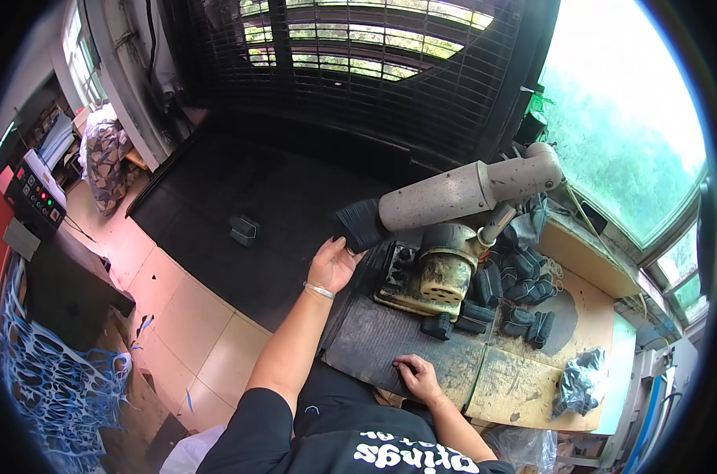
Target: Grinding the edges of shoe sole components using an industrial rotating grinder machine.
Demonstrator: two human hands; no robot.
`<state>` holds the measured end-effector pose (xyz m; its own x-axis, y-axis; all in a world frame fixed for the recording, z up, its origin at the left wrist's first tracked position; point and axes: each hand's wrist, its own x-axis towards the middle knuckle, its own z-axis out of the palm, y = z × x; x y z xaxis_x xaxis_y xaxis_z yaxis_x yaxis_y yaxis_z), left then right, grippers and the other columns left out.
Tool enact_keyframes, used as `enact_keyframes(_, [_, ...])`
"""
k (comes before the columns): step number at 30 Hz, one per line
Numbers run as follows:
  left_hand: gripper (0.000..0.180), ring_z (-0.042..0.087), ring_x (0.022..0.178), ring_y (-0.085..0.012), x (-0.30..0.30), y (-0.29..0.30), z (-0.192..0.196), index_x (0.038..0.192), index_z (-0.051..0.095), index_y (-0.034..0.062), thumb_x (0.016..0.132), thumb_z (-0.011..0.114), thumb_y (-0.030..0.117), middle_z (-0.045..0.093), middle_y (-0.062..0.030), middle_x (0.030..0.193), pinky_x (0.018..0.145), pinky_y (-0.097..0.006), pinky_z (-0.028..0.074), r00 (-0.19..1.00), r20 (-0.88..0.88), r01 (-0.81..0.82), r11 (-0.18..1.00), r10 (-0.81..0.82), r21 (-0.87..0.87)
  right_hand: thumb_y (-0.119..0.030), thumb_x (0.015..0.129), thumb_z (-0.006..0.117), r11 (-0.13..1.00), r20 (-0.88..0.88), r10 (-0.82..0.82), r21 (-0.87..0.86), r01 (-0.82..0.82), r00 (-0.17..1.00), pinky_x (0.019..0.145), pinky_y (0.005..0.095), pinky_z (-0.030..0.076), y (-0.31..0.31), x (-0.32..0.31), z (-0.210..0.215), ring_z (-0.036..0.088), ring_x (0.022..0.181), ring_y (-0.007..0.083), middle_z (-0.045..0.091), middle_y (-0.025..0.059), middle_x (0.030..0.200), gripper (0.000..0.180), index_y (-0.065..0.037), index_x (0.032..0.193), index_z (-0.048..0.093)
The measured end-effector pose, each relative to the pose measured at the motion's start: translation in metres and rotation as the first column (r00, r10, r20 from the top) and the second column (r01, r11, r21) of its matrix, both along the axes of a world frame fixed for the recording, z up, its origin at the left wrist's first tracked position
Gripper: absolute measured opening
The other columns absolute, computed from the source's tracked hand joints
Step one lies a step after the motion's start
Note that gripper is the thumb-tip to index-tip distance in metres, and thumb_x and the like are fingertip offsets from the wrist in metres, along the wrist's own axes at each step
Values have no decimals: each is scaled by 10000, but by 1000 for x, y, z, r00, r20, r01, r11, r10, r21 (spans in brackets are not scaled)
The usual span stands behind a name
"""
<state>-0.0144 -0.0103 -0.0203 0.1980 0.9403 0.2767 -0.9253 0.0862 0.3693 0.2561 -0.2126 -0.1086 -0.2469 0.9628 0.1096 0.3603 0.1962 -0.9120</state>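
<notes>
My left hand (337,265) is closed on the lower end of a fanned stack of thin black strips (362,224). The strips stand at the left end of a thick grey cylinder (436,196), close to its mouth; whether they touch it I cannot tell. That cylinder is joined to a dirty, yellowish round machine body (447,265) on a base plate. Lower down, my right hand (418,377) rests with curled fingers on a dark, worn board (382,344) at the bench's near edge, and nothing shows in it.
Tied black bundles (519,322) lie right of the machine, near a plastic bag (580,382). One more bundle (244,231) lies on the wide black surface (208,189) at left. Behind is a black grille (343,95); a control box (38,192) stands far left.
</notes>
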Motion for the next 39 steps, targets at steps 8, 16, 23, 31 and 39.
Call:
enact_keyframes(8, [316, 538, 1293, -312, -1, -4, -11, 1246, 603, -16, 958, 507, 72, 599, -176, 1342, 1154, -510, 337, 1000, -14, 22, 1000, -22, -6, -16, 891, 630, 1000, 16, 10, 7, -10, 1000, 796, 330, 543, 1, -1, 3, 706, 874, 268, 715, 132, 919, 142, -12, 1021, 687])
enact_keyframes(16, [264, 634, 1099, -256, -3, -12, -19, 1200, 610, 2, 945, 551, 40, 673, -127, 1176, 1034, -460, 450, 997, -18, 79, 995, -81, -68, -19, 902, 616, 1000, 24, 10, 19, -11, 1000, 797, 305, 540, 1, -1, 2, 704, 868, 224, 717, 119, 920, 129, -4, 1011, 685])
enact_keyframes(23, [286, 594, 1225, -270, -9, -3, -23, 1213, 622, -3, 939, 553, 37, 665, -134, 1236, 1128, -485, 384, 998, -55, 22, 998, -26, -63, -30, 904, 622, 999, 22, 13, 32, -14, 1000, 785, 307, 541, 1, -2, 3, 704, 862, 232, 714, 122, 909, 121, -5, 1004, 685])
enact_keyframes(31, [146, 685, 1009, -213, -10, 8, -7, 969, 702, 17, 942, 563, 54, 727, -111, 1016, 1058, -437, 463, 999, -35, 18, 999, -20, -35, -19, 887, 634, 999, 18, 13, 29, -13, 1000, 781, 332, 543, 1, -1, 2, 704, 863, 275, 714, 130, 913, 141, -20, 1017, 688])
enact_keyframes(39, [128, 688, 886, -180, -4, 15, 22, 943, 701, 28, 937, 579, 65, 724, -96, 957, 1069, -450, 450, 990, -81, -127, 987, 119, -99, -28, 907, 613, 1000, 36, 17, 14, -18, 999, 790, 302, 542, 1, 0, 2, 706, 868, 226, 716, 117, 920, 136, -9, 1018, 687])
